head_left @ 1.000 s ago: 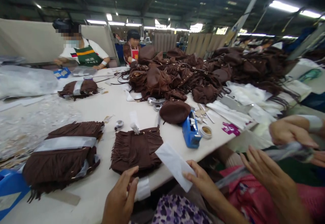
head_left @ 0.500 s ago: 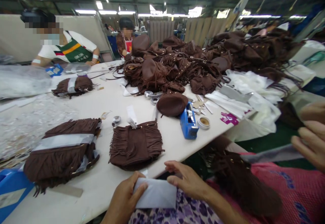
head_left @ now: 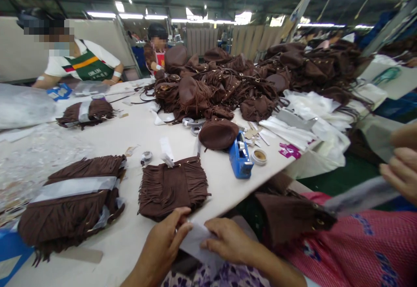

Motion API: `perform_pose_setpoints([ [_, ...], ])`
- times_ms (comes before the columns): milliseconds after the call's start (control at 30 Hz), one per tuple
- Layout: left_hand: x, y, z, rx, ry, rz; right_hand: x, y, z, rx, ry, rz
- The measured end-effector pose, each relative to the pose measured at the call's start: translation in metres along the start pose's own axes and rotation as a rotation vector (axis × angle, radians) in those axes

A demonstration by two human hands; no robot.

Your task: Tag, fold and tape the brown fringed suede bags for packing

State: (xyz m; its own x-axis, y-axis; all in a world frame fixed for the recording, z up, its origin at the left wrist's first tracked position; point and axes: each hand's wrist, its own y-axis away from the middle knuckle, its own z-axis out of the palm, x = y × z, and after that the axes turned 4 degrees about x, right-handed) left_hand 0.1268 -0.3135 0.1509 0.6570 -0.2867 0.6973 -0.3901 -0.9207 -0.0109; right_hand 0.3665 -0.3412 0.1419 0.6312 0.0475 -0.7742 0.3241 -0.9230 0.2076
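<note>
Low in the view, at the table's front edge, a thin white sheet (head_left: 196, 240) is stretched between my two hands. My left hand (head_left: 168, 240) pinches its left side. On the other side, my right hand (head_left: 228, 240) has thumb and fingers closed on the sheet. Just beyond my left hand lies a brown fringed bag (head_left: 172, 185), flat on the table, with a white tag by its top edge. To the left rests a brown fringed bundle (head_left: 68, 209) with a pale band around it.
A blue tape dispenser (head_left: 241, 156) and a tape roll (head_left: 259, 156) stand near the table edge. Brown bags (head_left: 221, 87) are heaped behind. At right, another person's hand (head_left: 402, 176) is near a pink woven sack (head_left: 352, 248) and a brown bag (head_left: 293, 217). Another worker (head_left: 91, 63) sits across.
The white sheet has gone from a folded, flat shape to a more open, tilted one. My right hand has closed on it. At right, the brown bag over the sack has shifted.
</note>
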Motion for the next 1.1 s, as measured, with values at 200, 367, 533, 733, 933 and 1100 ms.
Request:
perform_pose_setpoints([
  [200, -0.042, -0.011, -0.014, 0.198, -0.6, 0.323, 0.013, 0.006, 0.006, 0.017, -0.743, 0.287],
  [367, -0.052, -0.034, -0.022, 0.008, -0.657, 0.302, -0.008, -0.006, 0.066, -0.248, -1.098, 0.545],
  [533, -0.057, -0.048, -0.033, -0.073, -0.591, 0.34, -0.024, -0.022, 0.105, -0.024, -1.336, 0.709],
  [733, -0.067, -0.055, -0.045, -0.167, -0.522, 0.358, -0.037, -0.038, 0.113, 0.213, -1.433, 0.704],
  [933, -0.086, -0.056, -0.056, -0.218, -0.444, 0.356, -0.039, -0.056, 0.116, 0.382, -1.483, 0.674],
  [1100, -0.092, -0.057, -0.059, -0.232, -0.38, 0.35, -0.042, -0.065, 0.117, 0.41, -1.521, 0.65],
])
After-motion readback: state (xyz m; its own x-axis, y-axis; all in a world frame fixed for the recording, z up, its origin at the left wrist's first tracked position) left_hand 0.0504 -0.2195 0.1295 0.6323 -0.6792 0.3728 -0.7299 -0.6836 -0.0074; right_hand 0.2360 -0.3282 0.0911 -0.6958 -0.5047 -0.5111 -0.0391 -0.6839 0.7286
